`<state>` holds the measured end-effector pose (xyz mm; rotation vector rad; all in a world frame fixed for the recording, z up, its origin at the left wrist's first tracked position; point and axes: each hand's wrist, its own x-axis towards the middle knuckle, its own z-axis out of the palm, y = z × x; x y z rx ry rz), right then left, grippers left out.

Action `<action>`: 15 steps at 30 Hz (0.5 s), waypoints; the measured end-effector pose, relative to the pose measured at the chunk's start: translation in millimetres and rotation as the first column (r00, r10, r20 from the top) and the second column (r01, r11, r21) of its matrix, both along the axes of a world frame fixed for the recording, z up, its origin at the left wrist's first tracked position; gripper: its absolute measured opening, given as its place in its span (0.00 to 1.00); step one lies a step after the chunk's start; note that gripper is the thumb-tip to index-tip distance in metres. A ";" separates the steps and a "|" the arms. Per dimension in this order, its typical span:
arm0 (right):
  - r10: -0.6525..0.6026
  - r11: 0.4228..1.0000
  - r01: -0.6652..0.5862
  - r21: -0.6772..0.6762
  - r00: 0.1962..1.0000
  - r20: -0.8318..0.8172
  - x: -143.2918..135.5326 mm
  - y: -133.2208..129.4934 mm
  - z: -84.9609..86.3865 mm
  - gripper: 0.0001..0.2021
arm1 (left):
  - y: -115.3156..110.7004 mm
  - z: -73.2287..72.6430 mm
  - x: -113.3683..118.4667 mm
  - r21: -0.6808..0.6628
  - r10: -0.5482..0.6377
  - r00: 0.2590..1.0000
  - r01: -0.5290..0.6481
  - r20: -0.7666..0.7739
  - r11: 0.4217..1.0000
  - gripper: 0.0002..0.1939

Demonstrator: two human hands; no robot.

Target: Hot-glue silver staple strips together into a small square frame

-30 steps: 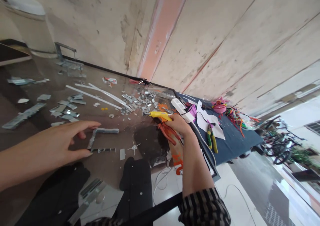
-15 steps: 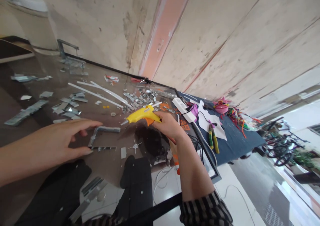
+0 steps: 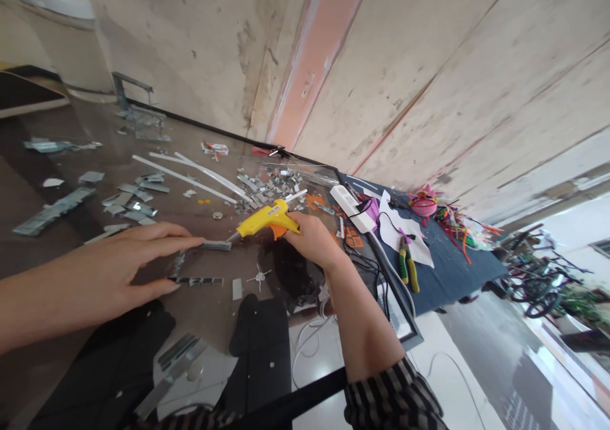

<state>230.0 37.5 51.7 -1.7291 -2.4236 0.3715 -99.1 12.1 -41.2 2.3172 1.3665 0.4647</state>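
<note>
In the head view my right hand (image 3: pixel 312 239) is wrapped round the handle of a yellow hot glue gun (image 3: pixel 262 220), a white glue stick (image 3: pixel 296 195) poking out of its back. The nozzle points down-left and meets the right end of the upper bar of a small grey U-shaped frame (image 3: pixel 218 246). This frame lies on the dark glossy table. My left hand (image 3: pixel 138 258) spans its left side, index fingertip on the upper bar and thumb tip at the lower bar (image 3: pixel 203 281). Fingers cover part of the frame's left side.
Grey scraps (image 3: pixel 271 185) and white glue sticks (image 3: pixel 190 179) lie behind the hands. A small grey rectangle (image 3: pixel 237 289) and a clear star-shaped piece (image 3: pixel 259 277) are nearer me. A white power strip (image 3: pixel 351 208) and green-yellow pliers (image 3: pixel 408 268) lie to the right.
The glue gun has moved slightly left and down, bringing its nozzle to the upper bar's end. My left index finger has shifted right onto that bar.
</note>
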 end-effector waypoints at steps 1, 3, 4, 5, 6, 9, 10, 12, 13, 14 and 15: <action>0.002 1.000 -0.002 0.005 1.000 -0.006 -0.2 -0.1 0.0 0.16 | 0.5 -0.5 -0.6 0.002 -0.006 1.000 0.006 -0.008 1.000 0.32; 0.009 1.000 -0.008 0.021 1.000 -0.025 -0.2 0.2 -0.3 0.16 | 1.4 -0.5 -1.4 0.007 -0.014 1.000 0.014 -0.021 1.000 0.32; 0.011 1.000 -0.011 0.022 1.000 -0.027 -0.2 0.3 -0.6 0.17 | 1.7 -0.2 -1.6 0.005 -0.019 0.999 0.019 -0.027 1.000 0.32; 0.013 1.000 -0.012 0.021 1.000 -0.027 -0.3 0.4 -0.7 0.17 | 1.9 0.1 -1.7 0.002 -0.023 0.999 0.023 -0.031 1.000 0.32; 0.013 1.000 -0.013 0.022 1.000 -0.026 -0.6 0.4 -0.9 0.17 | 2.0 0.4 -1.7 -0.002 -0.025 0.999 0.025 -0.035 1.000 0.32; 0.009 1.000 -0.009 0.021 1.000 -0.023 -1.8 -0.1 -0.7 0.17 | 0.7 0.8 -0.5 -0.011 -0.023 0.999 0.022 -0.040 1.000 0.32; 0.007 1.000 -0.006 0.020 1.000 -0.024 -2.3 -0.4 -0.6 0.17 | -0.2 0.7 0.3 -0.008 -0.021 0.999 0.020 -0.040 1.000 0.32; 0.003 1.000 -0.003 0.016 1.000 -0.024 -3.2 -0.6 -0.3 0.17 | -2.0 0.7 2.3 0.016 0.006 0.999 -0.006 -0.033 1.000 0.33; 0.002 1.000 -0.001 0.015 1.000 -0.022 -3.6 -0.6 -0.4 0.18 | -2.7 0.7 3.1 0.028 0.022 0.999 -0.022 -0.029 0.999 0.33; 0.000 1.000 0.000 0.012 1.000 -0.018 -3.9 -0.4 -0.5 0.18 | -2.9 0.8 3.6 0.032 0.028 0.999 -0.027 -0.029 0.999 0.33; -0.001 1.000 0.001 0.009 1.000 -0.014 -4.1 -0.2 -0.9 0.19 | -2.7 0.9 3.7 0.033 0.031 0.999 -0.030 -0.028 0.999 0.33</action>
